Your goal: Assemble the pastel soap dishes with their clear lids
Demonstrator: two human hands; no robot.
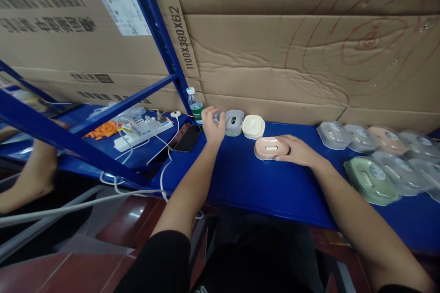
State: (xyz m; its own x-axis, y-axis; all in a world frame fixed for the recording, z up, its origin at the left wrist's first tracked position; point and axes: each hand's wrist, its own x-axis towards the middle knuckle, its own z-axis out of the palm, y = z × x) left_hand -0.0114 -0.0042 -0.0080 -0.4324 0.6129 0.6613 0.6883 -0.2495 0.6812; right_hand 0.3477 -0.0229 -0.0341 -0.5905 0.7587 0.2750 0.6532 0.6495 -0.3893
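My right hand is closed around the right end of a pink oval plastic container, which has a white piece on its top and rests on the blue table. Farther left, my left hand curls its fingers and thumb around a small clear plastic piece; its exact kind is hard to make out. Just right of that hand sits a grey container with a dark slot in its top. Beside it lies a cream-coloured squarish container or lid.
Several lidded containers in green, grey and pink stand at the right. A water bottle and a phone lie near the blue rack post. Beyond are a power strip, orange pieces and another person's arm.
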